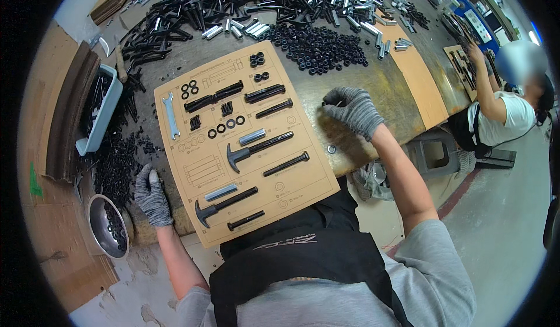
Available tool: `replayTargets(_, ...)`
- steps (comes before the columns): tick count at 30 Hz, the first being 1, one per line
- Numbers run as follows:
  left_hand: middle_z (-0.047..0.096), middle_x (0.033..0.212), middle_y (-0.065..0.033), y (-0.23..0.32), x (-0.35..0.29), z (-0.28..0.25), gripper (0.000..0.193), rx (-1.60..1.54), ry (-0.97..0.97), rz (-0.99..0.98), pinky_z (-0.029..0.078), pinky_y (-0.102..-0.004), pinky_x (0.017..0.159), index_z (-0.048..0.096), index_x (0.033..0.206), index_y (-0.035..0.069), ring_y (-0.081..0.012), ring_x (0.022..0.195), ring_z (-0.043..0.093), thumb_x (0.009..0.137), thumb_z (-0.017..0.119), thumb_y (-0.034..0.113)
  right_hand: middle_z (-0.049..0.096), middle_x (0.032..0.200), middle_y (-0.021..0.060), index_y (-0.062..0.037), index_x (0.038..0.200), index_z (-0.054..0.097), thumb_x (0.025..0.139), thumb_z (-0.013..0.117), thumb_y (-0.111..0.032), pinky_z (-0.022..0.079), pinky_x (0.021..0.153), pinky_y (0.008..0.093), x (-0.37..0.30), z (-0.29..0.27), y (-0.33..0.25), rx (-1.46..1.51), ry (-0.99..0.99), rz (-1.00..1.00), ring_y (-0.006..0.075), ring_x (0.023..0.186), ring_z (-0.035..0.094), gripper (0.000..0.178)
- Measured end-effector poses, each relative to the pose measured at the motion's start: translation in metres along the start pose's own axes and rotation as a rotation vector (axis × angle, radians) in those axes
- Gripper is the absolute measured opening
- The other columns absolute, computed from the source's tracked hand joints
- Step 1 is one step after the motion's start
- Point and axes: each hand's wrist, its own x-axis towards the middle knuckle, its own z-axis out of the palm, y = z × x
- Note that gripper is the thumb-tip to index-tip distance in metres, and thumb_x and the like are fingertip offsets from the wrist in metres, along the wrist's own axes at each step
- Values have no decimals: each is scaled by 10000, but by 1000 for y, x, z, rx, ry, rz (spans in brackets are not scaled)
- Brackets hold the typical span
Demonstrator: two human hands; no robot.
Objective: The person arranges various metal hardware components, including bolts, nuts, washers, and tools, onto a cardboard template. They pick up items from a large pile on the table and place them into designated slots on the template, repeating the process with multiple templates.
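A brown cardboard layout sheet with printed outlines lies tilted across the table's front edge. On it are a light-blue open-end wrench, black T-handle bolts, long black bolts, silver sleeves, black washers, small screws and black nuts. To the right of the sheet, my gloved right hand hovers with fingertips pinched on a small dark piece, mostly hidden. My gloved left hand rests at the table edge left of the sheet, fingers stretched, beside loose black screws.
Behind the sheet lie heaps of black nuts, silver sleeves and black T-handle bolts. A light-blue bin and a metal bowl stand left. A silver ring lies near my right hand. A co-worker sits right.
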Motion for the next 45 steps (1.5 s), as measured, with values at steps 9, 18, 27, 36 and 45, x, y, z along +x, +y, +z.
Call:
replayTargets(9,653,980,-38,1,-4,-2,219,50,6,67,470,-258,795,656,1100,3,-119,858,568,916,622,115,669,865,158,-44,945,666,820,635,-199,529,749,383,-6,43,-59,-402,-71,-324,320,784,652,201)
replayTargets(18,677,1071,-89,16,0,-7,250,266,-31,195,459,-303,893,665,1103,16,-174,973,601,929,603,184,611,832,135,-40,945,592,818,640,-170,523,701,411,-91,51,-87,-19,-238,-481,314,773,632,188)
replayTargets(27,652,991,-19,-19,-1,-8,222,-33,-5,-8,470,-217,724,648,1130,20,-74,804,536,926,606,96,664,936,159,-20,1035,647,846,671,-169,523,737,354,-103,-5,-12,-178,306,-208,265,800,653,242)
replayTargets(36,678,1063,-73,-5,4,-5,221,127,-46,167,457,-294,910,659,1104,20,-159,961,602,919,607,128,678,851,133,-12,950,676,795,696,-132,530,728,319,-94,-9,33,66,44,103,207,779,661,198)
replayTargets(45,677,1020,-50,-8,2,-4,208,44,-25,132,482,-264,813,665,1098,30,-115,869,595,915,627,121,670,815,126,-38,925,671,827,686,-143,527,716,335,-141,75,-90,277,-306,-236,247,764,665,145)
